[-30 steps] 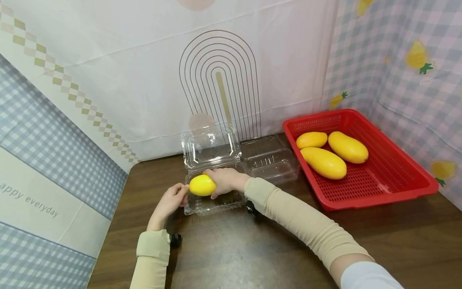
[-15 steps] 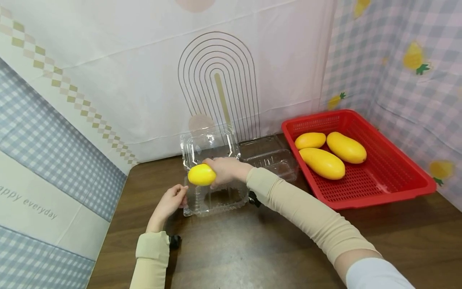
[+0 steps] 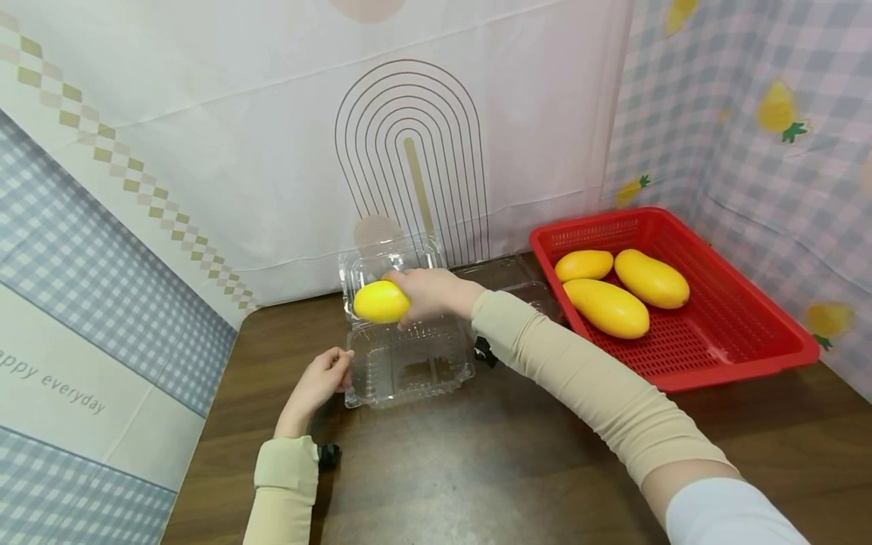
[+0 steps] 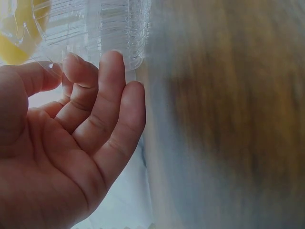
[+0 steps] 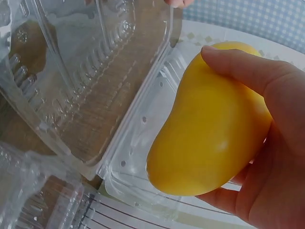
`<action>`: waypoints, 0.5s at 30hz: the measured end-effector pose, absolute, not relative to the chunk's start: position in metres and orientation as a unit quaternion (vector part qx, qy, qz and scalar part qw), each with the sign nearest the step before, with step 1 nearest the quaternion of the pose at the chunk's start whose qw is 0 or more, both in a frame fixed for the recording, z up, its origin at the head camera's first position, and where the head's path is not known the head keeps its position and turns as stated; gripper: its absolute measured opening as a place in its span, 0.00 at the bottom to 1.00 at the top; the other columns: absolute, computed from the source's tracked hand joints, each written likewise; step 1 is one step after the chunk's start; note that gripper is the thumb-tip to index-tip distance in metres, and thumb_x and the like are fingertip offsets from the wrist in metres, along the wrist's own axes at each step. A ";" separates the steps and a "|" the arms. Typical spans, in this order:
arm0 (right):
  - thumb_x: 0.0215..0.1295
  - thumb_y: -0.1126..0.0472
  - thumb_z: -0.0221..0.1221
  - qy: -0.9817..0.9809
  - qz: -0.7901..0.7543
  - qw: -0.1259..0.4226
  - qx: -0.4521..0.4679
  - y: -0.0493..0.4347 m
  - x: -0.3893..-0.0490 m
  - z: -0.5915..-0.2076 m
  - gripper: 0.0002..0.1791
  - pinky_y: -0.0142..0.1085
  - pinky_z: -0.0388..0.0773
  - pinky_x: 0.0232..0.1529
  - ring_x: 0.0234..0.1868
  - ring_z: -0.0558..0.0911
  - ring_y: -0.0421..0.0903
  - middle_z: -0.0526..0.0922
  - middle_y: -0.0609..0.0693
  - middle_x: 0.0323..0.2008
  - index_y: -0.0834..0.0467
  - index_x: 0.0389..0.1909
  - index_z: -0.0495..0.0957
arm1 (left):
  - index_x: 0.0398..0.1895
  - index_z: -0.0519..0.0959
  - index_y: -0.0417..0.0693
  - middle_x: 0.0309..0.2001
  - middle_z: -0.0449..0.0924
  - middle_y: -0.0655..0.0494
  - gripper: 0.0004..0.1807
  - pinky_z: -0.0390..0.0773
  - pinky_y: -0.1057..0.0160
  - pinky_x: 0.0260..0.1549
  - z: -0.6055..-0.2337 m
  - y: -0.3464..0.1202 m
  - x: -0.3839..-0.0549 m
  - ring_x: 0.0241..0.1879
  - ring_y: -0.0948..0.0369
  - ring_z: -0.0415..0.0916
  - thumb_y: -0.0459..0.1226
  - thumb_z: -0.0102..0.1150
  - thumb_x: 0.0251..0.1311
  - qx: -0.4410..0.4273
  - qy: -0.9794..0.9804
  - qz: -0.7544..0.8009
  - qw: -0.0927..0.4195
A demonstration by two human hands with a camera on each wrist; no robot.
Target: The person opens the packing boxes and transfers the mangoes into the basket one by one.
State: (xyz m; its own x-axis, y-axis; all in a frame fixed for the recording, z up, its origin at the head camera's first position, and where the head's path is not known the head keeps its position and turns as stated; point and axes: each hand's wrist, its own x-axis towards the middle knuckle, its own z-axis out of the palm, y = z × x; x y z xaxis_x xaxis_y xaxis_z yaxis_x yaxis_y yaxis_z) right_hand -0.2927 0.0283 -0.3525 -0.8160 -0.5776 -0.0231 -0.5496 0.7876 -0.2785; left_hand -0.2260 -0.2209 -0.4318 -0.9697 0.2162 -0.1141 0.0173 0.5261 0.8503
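My right hand (image 3: 434, 293) grips a yellow mango (image 3: 381, 301), thumb along one side and fingers under the other. In the right wrist view the mango (image 5: 209, 124) overlaps the raised lid of a clear plastic clamshell box (image 3: 409, 371), and the tray part of that box holds nothing. At the tray's left edge, my left hand (image 3: 325, 378) pinches the rim. The left wrist view shows its thumb and index finger (image 4: 80, 71) meeting at the thin plastic edge, the other fingers loosely bent.
A red plastic basket (image 3: 736, 369) on the right holds three mangoes (image 3: 650, 278). Another clear clamshell box (image 3: 538, 294) stands between it and the first, partly behind my right arm. Patterned cloth (image 3: 272, 151) hangs behind the brown table (image 3: 436, 469).
The mango in my right hand has risen from inside the tray and moved back, over toward the lid. My left hand has stayed at the box's left rim.
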 end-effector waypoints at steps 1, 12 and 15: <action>0.52 0.46 0.75 0.944 -0.130 0.053 -0.300 0.029 -0.293 -0.351 0.50 0.46 0.79 0.49 0.51 0.81 0.48 0.79 0.51 0.58 0.49 0.74 0.61 | 0.35 0.70 0.26 0.24 0.75 0.47 0.19 0.83 0.60 0.33 -0.437 -0.223 -0.229 0.25 0.58 0.75 0.38 0.46 0.78 0.067 0.866 0.484 0.103; 0.52 0.45 0.74 0.947 -0.108 0.055 -0.298 0.046 -0.292 -0.347 0.48 0.47 0.79 0.48 0.51 0.82 0.49 0.79 0.50 0.59 0.49 0.72 0.63 | 0.30 0.71 0.37 0.23 0.74 0.50 0.19 0.83 0.60 0.31 -0.472 -0.234 -0.248 0.24 0.59 0.75 0.42 0.48 0.78 0.062 0.867 0.488 0.083; 0.52 0.45 0.74 0.948 -0.103 0.056 -0.296 0.054 -0.292 -0.344 0.49 0.48 0.79 0.48 0.51 0.81 0.50 0.79 0.51 0.58 0.49 0.74 0.61 | 0.29 0.71 0.38 0.23 0.74 0.50 0.18 0.82 0.61 0.31 -0.471 -0.234 -0.248 0.24 0.58 0.75 0.42 0.48 0.78 0.065 0.870 0.483 0.081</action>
State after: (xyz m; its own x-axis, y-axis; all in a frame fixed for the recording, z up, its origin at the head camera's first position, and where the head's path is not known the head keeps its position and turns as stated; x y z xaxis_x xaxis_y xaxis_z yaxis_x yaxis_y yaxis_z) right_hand -0.2925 0.0544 -0.3437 -0.8188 -0.5723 -0.0446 -0.5494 0.8038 -0.2283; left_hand -0.2480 -0.2342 -0.4713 -0.9784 0.1911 -0.0784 0.0346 0.5260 0.8498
